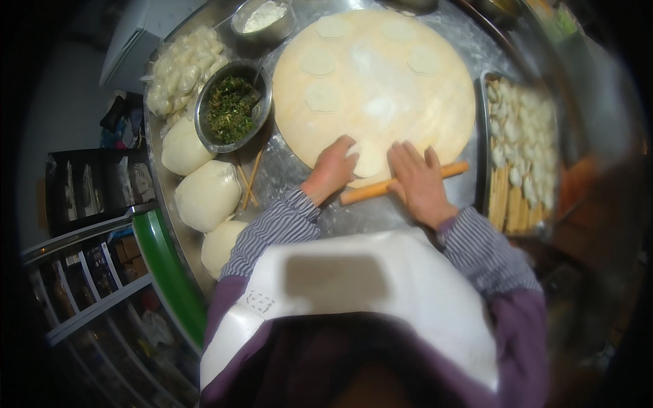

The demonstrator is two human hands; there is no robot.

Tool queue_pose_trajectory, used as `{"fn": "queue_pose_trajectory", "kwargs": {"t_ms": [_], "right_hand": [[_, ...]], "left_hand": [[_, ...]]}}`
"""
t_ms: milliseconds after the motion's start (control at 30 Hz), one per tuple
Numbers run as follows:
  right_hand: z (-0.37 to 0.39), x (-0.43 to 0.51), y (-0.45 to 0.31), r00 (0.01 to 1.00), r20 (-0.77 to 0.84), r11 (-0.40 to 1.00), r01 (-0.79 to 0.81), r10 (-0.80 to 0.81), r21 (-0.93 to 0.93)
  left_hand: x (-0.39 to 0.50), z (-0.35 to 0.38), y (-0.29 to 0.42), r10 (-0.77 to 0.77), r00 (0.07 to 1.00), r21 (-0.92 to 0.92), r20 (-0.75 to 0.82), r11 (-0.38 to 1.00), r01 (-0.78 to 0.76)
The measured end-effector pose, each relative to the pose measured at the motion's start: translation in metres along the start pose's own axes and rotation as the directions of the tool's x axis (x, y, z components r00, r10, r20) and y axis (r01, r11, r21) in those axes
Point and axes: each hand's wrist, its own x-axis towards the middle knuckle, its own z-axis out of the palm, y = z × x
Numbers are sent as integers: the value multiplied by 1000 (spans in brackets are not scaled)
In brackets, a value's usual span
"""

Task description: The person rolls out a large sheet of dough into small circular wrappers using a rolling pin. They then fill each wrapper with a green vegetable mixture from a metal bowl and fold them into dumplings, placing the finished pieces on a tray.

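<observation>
My left hand point(335, 166) pinches the left edge of a small flat dough round point(368, 159) near the front edge of a big round pastry board point(444, 112). My right hand point(419, 181) lies palm down over a wooden rolling pin point(365, 192), its fingers stretched forward past the pin onto the board. The pin slants up to the right, its left end just in front of the dough round. Several flattened dough wrappers lie on the board, some apparently stacked, among them one wrapper stack point(322, 97) at the left. Loose flour point(378, 108) dusts the board's middle.
Left of the board stands a metal bowl of chopped green filling point(229, 109) with a spoon; chopsticks point(251, 179) lie below it. Several dough lumps point(208, 196) and bagged dough pieces point(186, 66) line the left. A flour bowl point(264, 18) stands behind; a dumpling tray point(520, 148) is right.
</observation>
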Motion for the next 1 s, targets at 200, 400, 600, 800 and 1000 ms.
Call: {"fn": "queue_pose_trajectory", "kwargs": {"t_ms": [200,400,600,800,1000], "right_hand": [[1,79,12,961,-276,994,-9,-21,-108],[-1,5,-7,1000,-15,1000,14,-14,9],[4,51,3,997,-74,999,3,-7,-51],[-2,57,-4,992,-128,1000,8,-9,-8],[2,-6,-13,997,-15,996,81,-81,33]], "left_hand": [[15,4,10,197,980,305,-6,934,-186],[12,-2,0,78,989,145,-128,988,-59],[-4,-4,6,84,996,220,38,971,-90],[18,-3,2,150,989,257,-15,956,-141],[-5,-8,-11,-65,997,-96,-38,994,61]]}}
